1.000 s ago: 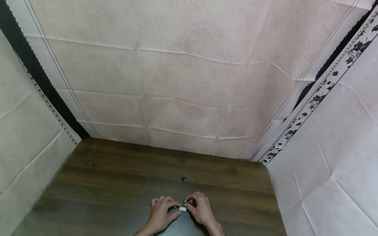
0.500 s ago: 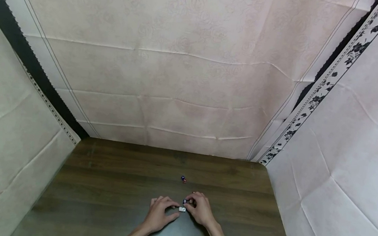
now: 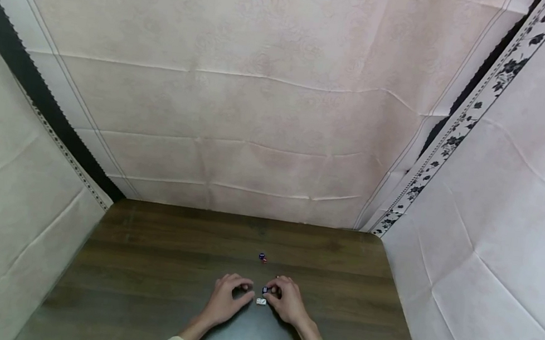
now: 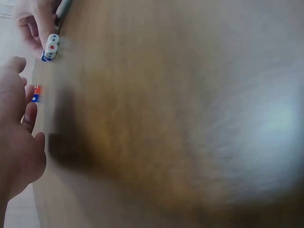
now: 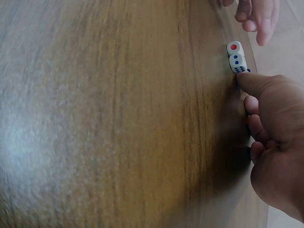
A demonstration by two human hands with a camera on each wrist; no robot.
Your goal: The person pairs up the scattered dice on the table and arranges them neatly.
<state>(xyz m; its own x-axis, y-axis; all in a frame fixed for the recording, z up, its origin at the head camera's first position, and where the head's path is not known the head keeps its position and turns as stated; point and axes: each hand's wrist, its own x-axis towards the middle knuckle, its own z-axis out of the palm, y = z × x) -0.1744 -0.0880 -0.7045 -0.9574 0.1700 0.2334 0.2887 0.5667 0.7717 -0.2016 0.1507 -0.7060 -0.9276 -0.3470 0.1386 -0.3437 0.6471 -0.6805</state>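
Two white dice (image 3: 261, 301) with coloured pips lie side by side on the table in the head view. The right wrist view shows one white die (image 5: 233, 47) with a single red pip. Just beyond the pair, my right hand (image 3: 287, 300) pinches a blue die (image 3: 265, 290) between thumb and forefinger; the fingers partly hide it. My left hand (image 3: 227, 298) is to the left of the white dice, apart from them, its fingers loosely bent with nothing between them.
Farther back on the brown wooden table (image 3: 166, 259) lie another blue die (image 3: 262, 256) and a red die (image 3: 264, 261), close together. A tiny reddish thing (image 3: 277, 276) shows beside my right knuckles. Pale cloth (image 3: 259, 107) hangs behind and along both sides.
My left hand has drawn back to the left, away from the white dice, and its fingers have bent more. The right hand stays at the blue die.
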